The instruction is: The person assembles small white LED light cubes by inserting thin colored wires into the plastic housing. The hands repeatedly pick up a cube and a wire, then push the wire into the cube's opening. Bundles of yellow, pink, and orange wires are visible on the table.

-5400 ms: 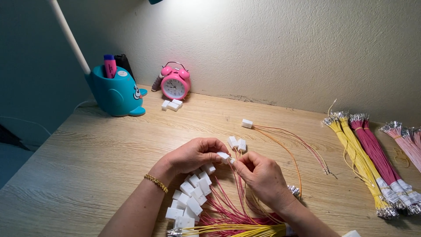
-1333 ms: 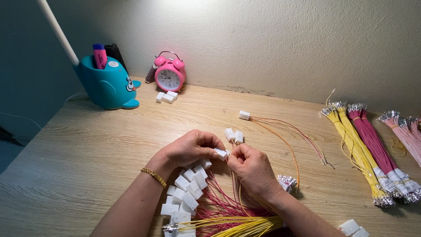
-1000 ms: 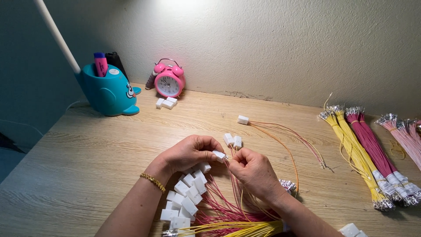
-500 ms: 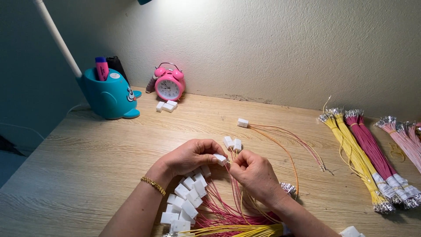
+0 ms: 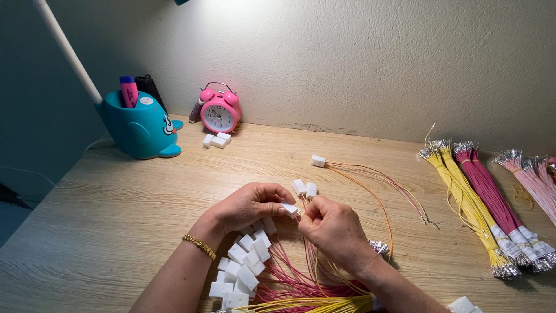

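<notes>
My left hand pinches a small white plastic connector between thumb and fingers. My right hand meets it from the right, fingers closed on a thin wire at the connector's end; the wire itself is mostly hidden by the fingers. Two more white connectors lie just beyond the fingertips. Below my hands lie a row of white connectors on pink wires and yellow wires.
A finished connector with orange wires lies behind. Bundles of yellow, magenta and pale pink wires rest at right. A teal pen holder, pink alarm clock and loose connectors stand at the back left.
Both hands stay together over the same spot, with only small finger movements on the connector. The view has shifted slightly.
</notes>
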